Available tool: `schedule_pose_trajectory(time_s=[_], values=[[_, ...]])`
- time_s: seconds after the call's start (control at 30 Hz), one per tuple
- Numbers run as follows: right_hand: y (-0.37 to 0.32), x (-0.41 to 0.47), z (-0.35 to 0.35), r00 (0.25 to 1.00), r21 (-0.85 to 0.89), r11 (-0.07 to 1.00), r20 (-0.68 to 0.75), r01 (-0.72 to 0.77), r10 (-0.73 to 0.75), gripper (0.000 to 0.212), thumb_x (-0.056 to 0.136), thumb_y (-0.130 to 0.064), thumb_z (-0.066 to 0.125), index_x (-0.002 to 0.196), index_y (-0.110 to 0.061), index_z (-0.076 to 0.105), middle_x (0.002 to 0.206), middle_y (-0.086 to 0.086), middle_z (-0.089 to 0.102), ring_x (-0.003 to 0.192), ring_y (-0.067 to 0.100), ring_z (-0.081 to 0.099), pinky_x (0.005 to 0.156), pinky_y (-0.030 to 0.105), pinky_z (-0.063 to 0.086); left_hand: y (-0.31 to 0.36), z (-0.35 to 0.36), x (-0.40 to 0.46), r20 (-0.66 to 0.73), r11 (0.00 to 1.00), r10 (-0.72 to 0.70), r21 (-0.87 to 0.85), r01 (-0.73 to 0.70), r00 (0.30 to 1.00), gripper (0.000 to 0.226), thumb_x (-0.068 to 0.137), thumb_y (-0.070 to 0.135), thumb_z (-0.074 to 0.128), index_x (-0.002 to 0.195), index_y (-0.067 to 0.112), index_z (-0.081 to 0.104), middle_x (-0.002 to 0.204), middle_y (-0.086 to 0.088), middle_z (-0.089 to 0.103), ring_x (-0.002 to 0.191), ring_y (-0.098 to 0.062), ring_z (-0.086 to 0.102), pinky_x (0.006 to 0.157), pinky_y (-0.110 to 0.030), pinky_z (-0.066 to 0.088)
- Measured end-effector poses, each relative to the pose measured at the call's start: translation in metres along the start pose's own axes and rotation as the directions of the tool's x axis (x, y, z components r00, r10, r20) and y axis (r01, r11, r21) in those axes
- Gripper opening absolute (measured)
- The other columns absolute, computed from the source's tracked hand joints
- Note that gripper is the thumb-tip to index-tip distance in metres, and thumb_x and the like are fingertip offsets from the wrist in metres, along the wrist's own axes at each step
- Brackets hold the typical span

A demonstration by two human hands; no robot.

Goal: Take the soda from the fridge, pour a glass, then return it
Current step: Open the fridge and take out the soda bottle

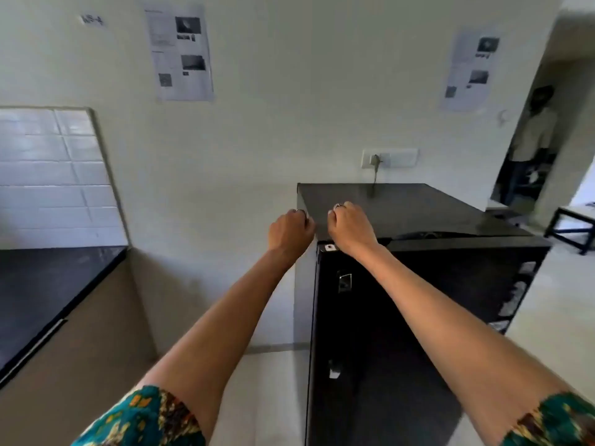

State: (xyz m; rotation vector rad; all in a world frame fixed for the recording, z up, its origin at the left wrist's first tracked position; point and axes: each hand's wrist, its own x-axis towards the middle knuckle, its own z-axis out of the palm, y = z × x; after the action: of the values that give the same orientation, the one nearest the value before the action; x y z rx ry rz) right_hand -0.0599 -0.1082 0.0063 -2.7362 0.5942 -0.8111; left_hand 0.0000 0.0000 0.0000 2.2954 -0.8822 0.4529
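Note:
A small black fridge [418,284] stands against the wall right of centre, its door facing me and closed. My left hand [289,231] hangs at the fridge's top left corner with fingers curled and nothing in them. My right hand [351,228] rests on the fridge's top front edge, fingers also curled, holding nothing. Both arms reach forward with patterned teal sleeves at the bottom. No soda or glass is in sight.
A dark counter [48,294] with white tiles behind runs along the left. A wall socket [389,158] with a plugged cord sits above the fridge. A person [531,146] stands in the doorway at right, near a low black table [573,226].

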Motion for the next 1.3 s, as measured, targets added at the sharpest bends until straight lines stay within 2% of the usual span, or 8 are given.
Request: schedule_pose_trajectory(time_s=[0.27, 0.57, 0.8, 0.87, 1.0, 1.17, 1.23, 1.3], values=[[0.079, -0.017, 0.027, 0.963, -0.147, 0.984, 0.232, -0.102, 0.135, 0.035, 0.097, -0.019, 0.033, 0.108, 0.003, 0.058, 0.121, 0.023, 0.055, 0.114, 0.04, 0.05, 0.091, 0.045, 0.041, 0.035, 0.095, 0.015, 0.249, 0.988, 0.153, -0.027, -0.152, 0.956, 0.03, 0.09, 0.019, 0.043, 0.1, 0.002, 0.066, 0.111, -0.018, 0.063, 0.106, -0.035, 0.056, 0.086, -0.042, 0.045], [0.089, -0.019, 0.052, 0.997, -0.015, 0.997, 0.029, -0.078, 0.078, 0.039, 0.097, -0.022, 0.035, 0.105, 0.001, 0.066, 0.113, 0.021, 0.063, 0.107, 0.037, 0.054, 0.095, 0.042, 0.035, 0.01, 0.125, 0.001, 0.174, 0.986, 0.162, -0.06, -0.153, 0.971, 0.034, 0.095, 0.021, 0.038, 0.108, 0.004, 0.065, 0.126, -0.011, 0.056, 0.117, -0.033, 0.047, 0.102, -0.042, 0.031], [0.088, -0.057, 0.039, 0.987, 0.08, 0.991, -0.11, -0.108, 0.116, 0.037, 0.095, -0.023, 0.044, 0.081, 0.002, 0.066, 0.083, 0.018, 0.064, 0.085, 0.033, 0.059, 0.074, 0.034, 0.038, 0.001, 0.113, -0.022, 0.113, 0.932, 0.325, -0.21, -0.297, 0.939, 0.028, 0.09, 0.023, 0.047, 0.102, 0.011, 0.069, 0.112, -0.007, 0.064, 0.101, -0.029, 0.055, 0.088, -0.037, 0.039], [0.088, -0.076, 0.027, 0.979, 0.101, 0.983, -0.117, -0.154, 0.166, 0.041, 0.095, -0.025, 0.046, 0.065, 0.0, 0.06, 0.069, 0.011, 0.056, 0.073, 0.029, 0.056, 0.061, 0.025, 0.027, 0.002, 0.102, -0.032, 0.151, 0.867, 0.418, -0.362, -0.343, 0.896, 0.026, 0.086, 0.022, 0.05, 0.098, 0.011, 0.07, 0.098, -0.004, 0.065, 0.088, -0.019, 0.059, 0.081, -0.029, 0.041], [0.08, -0.113, -0.001, 0.938, 0.041, 0.942, -0.082, -0.334, 0.337, 0.057, 0.093, -0.043, 0.046, 0.051, -0.005, 0.042, 0.061, 0.007, 0.044, 0.063, 0.025, 0.045, 0.061, 0.032, 0.03, 0.007, 0.093, -0.041, 0.365, 0.654, 0.496, -0.754, -0.063, 0.787, 0.017, 0.094, 0.008, 0.049, 0.102, 0.01, 0.064, 0.085, 0.001, 0.065, 0.071, 0.007, 0.061, 0.07, -0.008, 0.046], [0.072, -0.161, -0.039, 0.838, -0.044, 0.837, -0.007, -0.546, 0.546, 0.048, 0.088, -0.037, 0.057, 0.058, 0.0, 0.052, 0.056, 0.003, 0.047, 0.058, 0.024, 0.049, 0.058, 0.017, 0.028, 0.02, 0.134, -0.059, 0.45, 0.706, 0.639, -0.666, -0.242, 0.624, 0.037, 0.089, -0.003, 0.044, 0.121, 0.005, 0.06, 0.125, -0.004, 0.061, 0.113, -0.015, 0.057, 0.093, -0.016, 0.039], [0.073, -0.18, -0.053, 0.788, -0.059, 0.788, 0.031, -0.613, 0.615, 0.04, 0.087, -0.033, 0.059, 0.072, 0.003, 0.065, 0.06, 0.005, 0.058, 0.055, 0.017, 0.055, 0.051, 0.012, 0.032, 0.027, 0.16, -0.075, 0.47, 0.669, 0.728, -0.648, -0.365, 0.499, 0.047, 0.085, -0.007, 0.042, 0.128, 0.009, 0.055, 0.137, -0.004, 0.052, 0.126, -0.018, 0.048, 0.1, -0.016, 0.03], [0.074, -0.198, -0.07, 0.744, -0.134, 0.747, 0.082, -0.651, 0.663, 0.03, 0.088, -0.025, 0.059, 0.085, 0.003, 0.07, 0.08, 0.015, 0.068, 0.072, 0.024, 0.063, 0.065, 0.023, 0.04, 0.035, 0.187, -0.091, 0.477, 0.591, 0.806, -0.628, -0.506, 0.351, 0.056, 0.084, -0.008, 0.042, 0.135, 0.015, 0.048, 0.15, -0.009, 0.037, 0.14, -0.022, 0.031, 0.114, -0.026, 0.02]])
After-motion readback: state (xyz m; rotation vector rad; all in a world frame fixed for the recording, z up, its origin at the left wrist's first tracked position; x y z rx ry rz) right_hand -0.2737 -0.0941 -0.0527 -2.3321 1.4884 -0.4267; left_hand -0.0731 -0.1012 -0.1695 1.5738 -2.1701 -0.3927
